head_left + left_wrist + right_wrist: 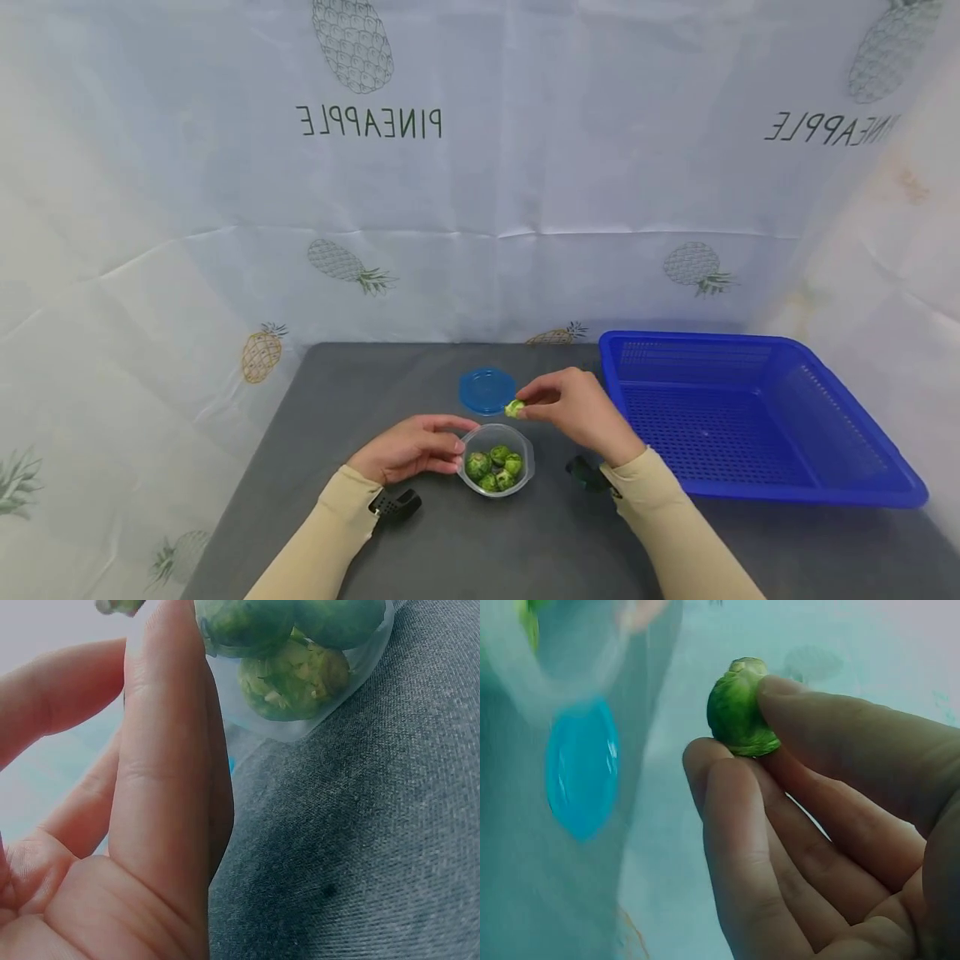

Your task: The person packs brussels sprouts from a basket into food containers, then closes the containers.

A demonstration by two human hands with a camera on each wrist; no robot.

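Note:
A clear plastic container (528, 458) with several Brussels sprouts (478, 465) in it stands on the grey table. My left hand (411, 448) holds the container at its left side, index finger along the far rim and thumb nearer me. In the left wrist view, sprouts (289, 682) show through the container wall beyond the thumb. Above and behind the container's far right rim, my right hand (576, 410) pinches a single Brussels sprout (739, 709) between thumb and fingertips. Its pale cut end points up in the right wrist view.
Just behind the container lies a round blue lid (487, 392). A large blue plastic basket (705, 433) occupies the right side of the table (375, 383). Behind the table hangs a white cloth (562, 183) printed with pineapples.

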